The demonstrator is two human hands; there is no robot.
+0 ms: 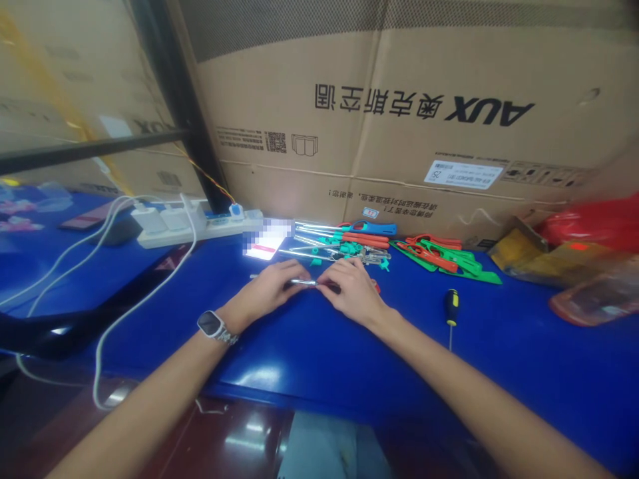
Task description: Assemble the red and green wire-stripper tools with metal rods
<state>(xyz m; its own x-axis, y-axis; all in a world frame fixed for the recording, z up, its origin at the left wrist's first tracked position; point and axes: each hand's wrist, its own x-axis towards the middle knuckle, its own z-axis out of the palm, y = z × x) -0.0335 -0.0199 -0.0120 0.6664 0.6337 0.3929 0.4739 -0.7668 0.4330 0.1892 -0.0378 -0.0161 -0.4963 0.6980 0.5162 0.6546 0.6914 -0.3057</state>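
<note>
My left hand and my right hand meet over the blue table top. Both pinch the same thin shiny metal rod, which lies level between them, just above the table. The left wrist carries a watch. Right behind the hands lies a heap of metal rods with teal and red plastic parts. The fingers of both hands are closed round the rod's ends.
A black and yellow screwdriver lies to the right. Green and red plastic pieces sit behind it. A white power strip with chargers and cables lies at the left. A large cardboard box stands behind; red bags are at the far right.
</note>
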